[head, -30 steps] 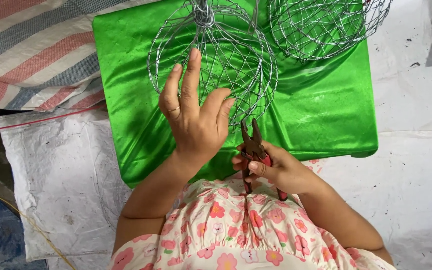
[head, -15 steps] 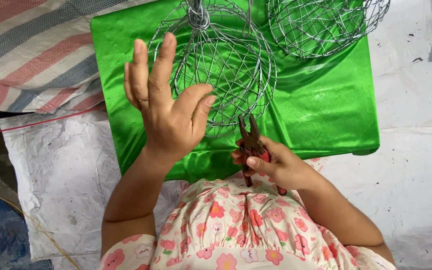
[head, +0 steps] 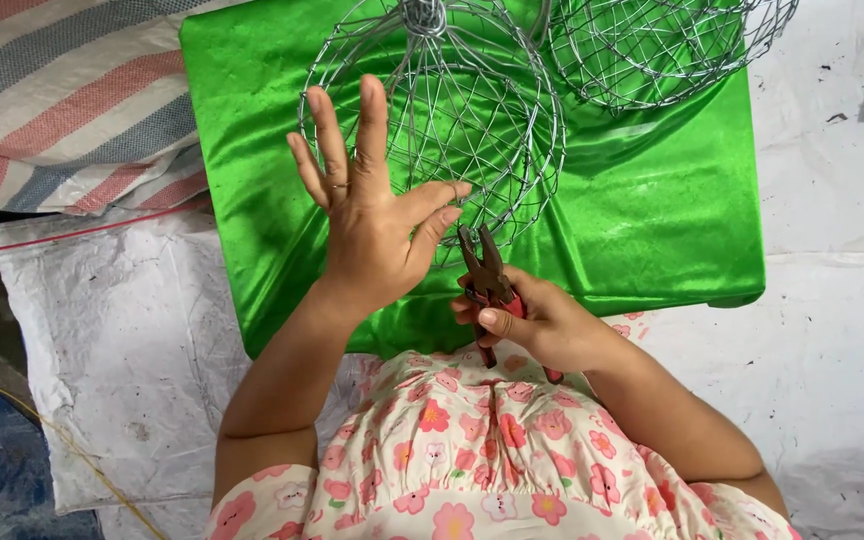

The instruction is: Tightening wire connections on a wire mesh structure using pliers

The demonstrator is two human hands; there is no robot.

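My left hand (head: 372,215) is raised with fingers spread, its thumb and forefinger near the rim of a round wire basket frame (head: 452,110) lying on shiny green cloth (head: 652,210). It holds nothing I can see. My right hand (head: 537,320) grips red-handled pliers (head: 484,275), jaws pointing up toward the frame's near edge. A second wire basket frame (head: 667,45) lies at the top right, partly cut off by the frame edge.
The green cloth covers a low block on white sacking (head: 832,330). A striped red, white and blue tarp (head: 52,100) lies at the upper left. A thin red cord (head: 72,232) runs across the left side. My floral dress (head: 472,460) fills the bottom.
My left hand lifted off the wire frame, swung left, and now sits beside the frame's near edge with thumb and forefinger close to the wire. The right hand with the pliers barely moved.
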